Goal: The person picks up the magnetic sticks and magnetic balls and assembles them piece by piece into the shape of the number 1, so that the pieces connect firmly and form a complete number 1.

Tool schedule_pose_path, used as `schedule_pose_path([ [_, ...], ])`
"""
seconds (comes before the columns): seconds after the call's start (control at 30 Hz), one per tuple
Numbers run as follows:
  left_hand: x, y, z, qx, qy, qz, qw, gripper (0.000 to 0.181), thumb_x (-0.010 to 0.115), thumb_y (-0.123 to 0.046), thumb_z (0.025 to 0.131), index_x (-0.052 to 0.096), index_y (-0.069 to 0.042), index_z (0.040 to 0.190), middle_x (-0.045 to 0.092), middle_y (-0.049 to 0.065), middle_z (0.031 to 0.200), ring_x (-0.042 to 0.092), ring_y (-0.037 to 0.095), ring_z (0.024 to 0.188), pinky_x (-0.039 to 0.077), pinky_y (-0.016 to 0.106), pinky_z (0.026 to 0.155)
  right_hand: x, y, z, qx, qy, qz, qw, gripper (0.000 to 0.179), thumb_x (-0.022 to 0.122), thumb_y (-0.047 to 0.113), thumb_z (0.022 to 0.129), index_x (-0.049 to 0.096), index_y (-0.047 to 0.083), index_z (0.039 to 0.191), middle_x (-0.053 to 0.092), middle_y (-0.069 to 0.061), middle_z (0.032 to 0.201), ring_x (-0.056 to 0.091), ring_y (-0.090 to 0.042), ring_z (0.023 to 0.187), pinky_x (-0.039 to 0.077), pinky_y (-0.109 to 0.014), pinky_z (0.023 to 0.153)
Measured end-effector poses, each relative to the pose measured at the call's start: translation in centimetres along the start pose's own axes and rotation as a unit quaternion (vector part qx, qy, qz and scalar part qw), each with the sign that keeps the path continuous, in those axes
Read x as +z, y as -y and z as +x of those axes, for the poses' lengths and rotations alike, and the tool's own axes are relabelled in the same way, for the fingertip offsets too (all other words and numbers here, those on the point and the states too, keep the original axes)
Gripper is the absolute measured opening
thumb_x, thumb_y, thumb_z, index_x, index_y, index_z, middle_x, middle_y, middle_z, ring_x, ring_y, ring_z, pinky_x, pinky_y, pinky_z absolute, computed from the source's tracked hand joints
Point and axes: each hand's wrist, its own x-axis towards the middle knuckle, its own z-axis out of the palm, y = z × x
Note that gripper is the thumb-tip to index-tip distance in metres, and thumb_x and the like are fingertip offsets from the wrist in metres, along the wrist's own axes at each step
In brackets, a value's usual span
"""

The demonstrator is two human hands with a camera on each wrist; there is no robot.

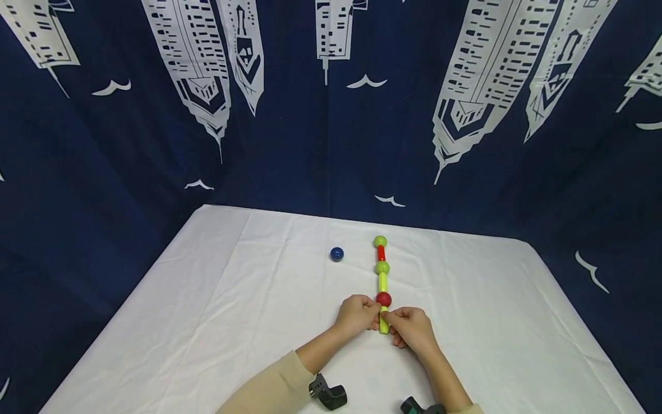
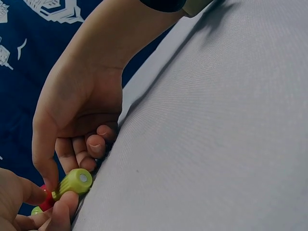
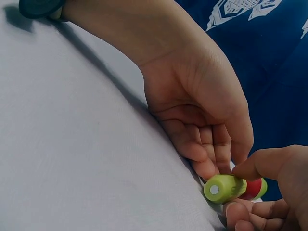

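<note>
A straight chain of toy balls and rods lies on the table, seen lengthwise in the head view. From its far end come a green ball (image 1: 380,241), a red rod (image 1: 381,253), another green ball (image 1: 382,267), a yellow-green rod (image 1: 383,282), a red ball (image 1: 384,299) and a nearer yellow-green rod (image 1: 384,326). My left hand (image 1: 358,314) pinches at the red ball, beside its joint with the nearer rod. With its fingertips, my right hand (image 1: 415,330) grips that rod. Its round end shows a silvery disc in the right wrist view. Some fingertips are hidden.
A dark blue ball (image 1: 337,254) lies left of the chain's far part. White cloth (image 1: 233,322) covers the table. Behind it hangs a navy curtain (image 1: 310,155) printed with white buildings and birds. Black wrist devices (image 1: 328,394) show near the front.
</note>
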Motion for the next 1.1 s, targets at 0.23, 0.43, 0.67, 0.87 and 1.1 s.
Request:
schedule_pose_path([
  [0.23, -0.1, 0.0, 0.1, 0.005, 0.002, -0.002, 1.0000, 0.016, 0.060, -0.010, 0.093, 0.066, 0.000, 0.082, 0.063, 0.001, 0.061, 0.060, 0.007, 0.050, 0.051, 0.020, 0.050, 0.2, 0.0, 0.4, 0.011, -0.006, -0.007, 0.9999, 0.025, 0.069, 0.021, 0.086, 0.066, -0.003, 0.078, 0.054, -0.004, 0.055, 0.049, -0.011, 0.039, 0.042, -0.023, 0.039],
  [0.43, -0.7, -0.2, 0.5, 0.013, -0.005, 0.004, 0.9999, 0.014, 0.061, -0.009, 0.090, 0.066, -0.001, 0.080, 0.063, 0.000, 0.060, 0.058, 0.006, 0.050, 0.048, 0.019, 0.049, 0.3, -0.2, 0.5, 0.013, -0.014, -0.011, 0.9997, 0.025, 0.068, 0.021, 0.086, 0.067, -0.002, 0.078, 0.055, -0.003, 0.050, 0.055, -0.014, 0.043, 0.042, -0.023, 0.041],
  [0.67, -3.0, -0.5, 1.7, 0.008, -0.044, 0.001, 0.9990, 0.013, 0.059, -0.008, 0.087, 0.067, 0.000, 0.081, 0.063, 0.000, 0.061, 0.059, 0.006, 0.051, 0.051, 0.020, 0.051, 0.2, 0.2, 0.3, 0.014, -0.025, -0.016, 0.9995, 0.026, 0.067, 0.025, 0.085, 0.068, 0.001, 0.074, 0.056, -0.003, 0.047, 0.054, -0.013, 0.043, 0.040, -0.024, 0.041],
  [0.87, -5.8, -1.5, 3.4, 0.030, -0.107, 0.043, 0.9929, 0.011, 0.060, -0.009, 0.086, 0.069, -0.002, 0.084, 0.065, 0.000, 0.063, 0.061, 0.008, 0.053, 0.049, 0.021, 0.051, 0.1, 0.1, 0.5, 0.019, -0.020, 0.003, 0.9996, 0.027, 0.067, 0.025, 0.087, 0.065, 0.001, 0.074, 0.054, -0.003, 0.046, 0.053, -0.013, 0.041, 0.038, -0.023, 0.040],
  [1.1, -9.1, -1.7, 6.0, 0.079, -0.187, 0.142, 0.9688, 0.019, 0.073, -0.012, 0.082, 0.070, -0.001, 0.097, 0.065, 0.005, 0.083, 0.061, 0.017, 0.072, 0.049, 0.029, 0.065, 0.0, 0.0, 0.6, 0.025, -0.013, 0.015, 0.9995, 0.026, 0.067, 0.024, 0.086, 0.066, 0.000, 0.076, 0.052, -0.002, 0.046, 0.050, -0.011, 0.039, 0.036, -0.022, 0.039],
])
